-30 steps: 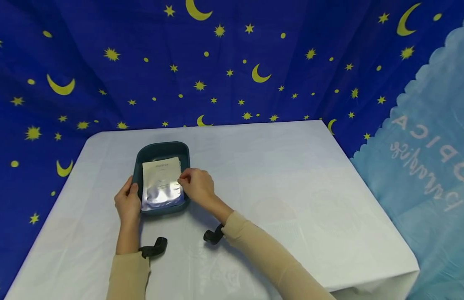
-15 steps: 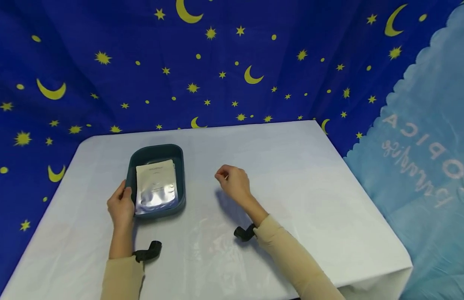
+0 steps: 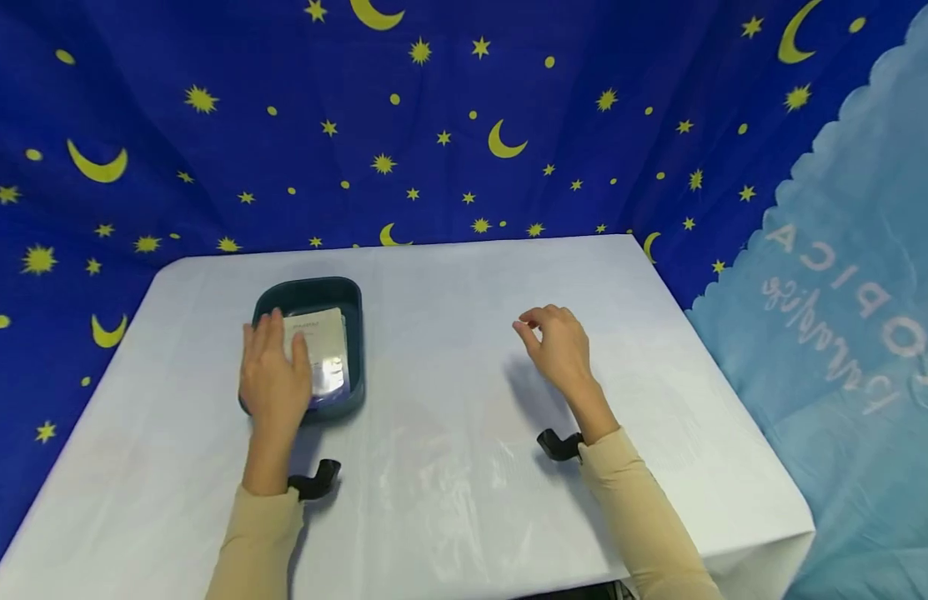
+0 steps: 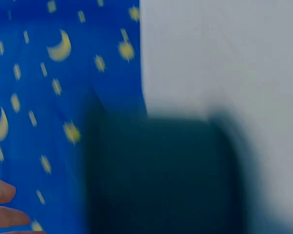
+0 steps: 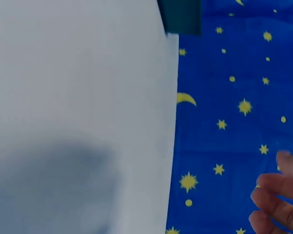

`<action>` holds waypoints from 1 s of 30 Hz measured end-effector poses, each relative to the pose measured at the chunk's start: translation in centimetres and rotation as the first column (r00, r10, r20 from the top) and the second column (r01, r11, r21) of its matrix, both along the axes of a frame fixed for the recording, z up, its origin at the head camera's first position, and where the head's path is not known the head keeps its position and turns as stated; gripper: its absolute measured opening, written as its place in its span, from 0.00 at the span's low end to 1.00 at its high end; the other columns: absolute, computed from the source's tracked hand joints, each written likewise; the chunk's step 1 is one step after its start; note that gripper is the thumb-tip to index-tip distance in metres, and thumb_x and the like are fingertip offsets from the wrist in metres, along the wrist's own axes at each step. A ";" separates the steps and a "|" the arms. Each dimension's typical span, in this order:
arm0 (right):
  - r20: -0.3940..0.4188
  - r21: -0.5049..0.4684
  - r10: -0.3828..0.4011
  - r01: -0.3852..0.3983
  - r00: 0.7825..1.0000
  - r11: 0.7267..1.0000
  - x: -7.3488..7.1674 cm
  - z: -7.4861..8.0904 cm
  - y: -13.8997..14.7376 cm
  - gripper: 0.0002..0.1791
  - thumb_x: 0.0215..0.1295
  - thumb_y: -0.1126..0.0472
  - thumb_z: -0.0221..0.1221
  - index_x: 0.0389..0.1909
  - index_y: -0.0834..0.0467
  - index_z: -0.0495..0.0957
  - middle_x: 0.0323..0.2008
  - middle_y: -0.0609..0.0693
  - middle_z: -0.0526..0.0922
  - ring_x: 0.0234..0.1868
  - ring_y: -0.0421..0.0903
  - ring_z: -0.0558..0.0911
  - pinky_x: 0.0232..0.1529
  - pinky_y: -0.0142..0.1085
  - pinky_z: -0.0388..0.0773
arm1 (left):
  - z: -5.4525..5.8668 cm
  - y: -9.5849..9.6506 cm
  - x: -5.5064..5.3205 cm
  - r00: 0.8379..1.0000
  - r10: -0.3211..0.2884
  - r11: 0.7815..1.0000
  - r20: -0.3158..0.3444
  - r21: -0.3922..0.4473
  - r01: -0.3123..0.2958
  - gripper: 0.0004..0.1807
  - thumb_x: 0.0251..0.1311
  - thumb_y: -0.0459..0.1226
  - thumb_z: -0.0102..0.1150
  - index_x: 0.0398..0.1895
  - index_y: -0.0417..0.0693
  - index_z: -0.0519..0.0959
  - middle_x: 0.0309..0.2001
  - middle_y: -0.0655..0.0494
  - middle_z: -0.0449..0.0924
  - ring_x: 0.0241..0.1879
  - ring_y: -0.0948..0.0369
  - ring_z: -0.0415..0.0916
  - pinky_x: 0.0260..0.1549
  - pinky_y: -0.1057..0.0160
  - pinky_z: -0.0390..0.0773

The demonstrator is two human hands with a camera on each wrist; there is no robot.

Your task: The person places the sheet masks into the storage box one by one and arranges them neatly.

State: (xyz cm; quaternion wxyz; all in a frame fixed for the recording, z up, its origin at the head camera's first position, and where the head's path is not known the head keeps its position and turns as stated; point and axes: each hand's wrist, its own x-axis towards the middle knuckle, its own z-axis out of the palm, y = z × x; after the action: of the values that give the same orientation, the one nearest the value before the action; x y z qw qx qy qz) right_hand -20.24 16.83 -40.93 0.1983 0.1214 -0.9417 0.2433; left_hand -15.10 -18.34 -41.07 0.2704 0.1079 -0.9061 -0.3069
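A dark teal plastic bin (image 3: 355, 350) stands on the left part of the table. In it lies a cream and silver foil pouch (image 3: 328, 354) with small print, its left part hidden by my hand. My left hand (image 3: 274, 379) is over the bin's left side with fingers straight, holding nothing. Blurred and close, the bin (image 4: 161, 180) fills the lower middle of the left wrist view. To the right, above the table, my right hand (image 3: 563, 346) has loosely bent fingers with nothing visible between them. Those fingers (image 5: 278, 195) show at the lower right of the right wrist view.
A white cloth covers the table (image 3: 433, 433). Behind it hangs a blue curtain (image 3: 321, 75) with yellow moons and stars. A light blue lettered cloth (image 3: 846, 333) hangs at the right. Each wrist wears a black camera mount (image 3: 317, 481).
My right hand has moved right, away from the pouch and bin, across the table. My left hand has let go of the bin's left side and now lies over it with straightened fingers.
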 end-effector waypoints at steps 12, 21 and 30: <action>0.249 0.265 0.051 -0.119 0.967 0.957 -1.1 -0.5 -0.8 0.40 0.69 0.35 0.50 0.77 0.44 0.52 0.78 0.56 0.45 0.78 0.62 0.37 0.69 0.72 0.40 | 2.3 9.9 -2.9 0.886 -0.344 0.857 0.312 -0.282 0.432 0.34 0.75 0.52 0.37 0.78 0.47 0.49 0.77 0.37 0.43 0.77 0.41 0.33 0.73 0.36 0.42; 0.316 0.289 0.063 -0.159 0.947 0.944 -1.1 -1.3 -1.1 0.43 0.66 0.31 0.48 0.78 0.38 0.45 0.79 0.54 0.35 0.76 0.61 0.25 0.68 0.72 0.33 | 0.3 10.6 -3.6 0.802 -0.306 0.833 0.512 -0.264 0.486 0.37 0.73 0.59 0.32 0.79 0.58 0.42 0.79 0.43 0.33 0.77 0.42 0.24 0.72 0.34 0.34; 0.327 0.276 0.076 -0.172 0.942 0.946 -1.0 -1.1 -1.1 0.44 0.65 0.30 0.49 0.77 0.38 0.45 0.79 0.53 0.36 0.76 0.62 0.26 0.69 0.71 0.31 | -0.3 11.0 -3.5 0.808 -0.314 0.840 0.499 -0.251 0.481 0.37 0.74 0.57 0.36 0.79 0.58 0.42 0.79 0.42 0.34 0.77 0.41 0.25 0.72 0.33 0.35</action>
State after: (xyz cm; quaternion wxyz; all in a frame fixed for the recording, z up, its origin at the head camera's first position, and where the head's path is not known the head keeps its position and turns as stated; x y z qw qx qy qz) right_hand -21.28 15.71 -42.07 0.0102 0.1699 -0.9774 0.1253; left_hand -18.60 -7.31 -41.40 0.0029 -0.0739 -0.9858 -0.1510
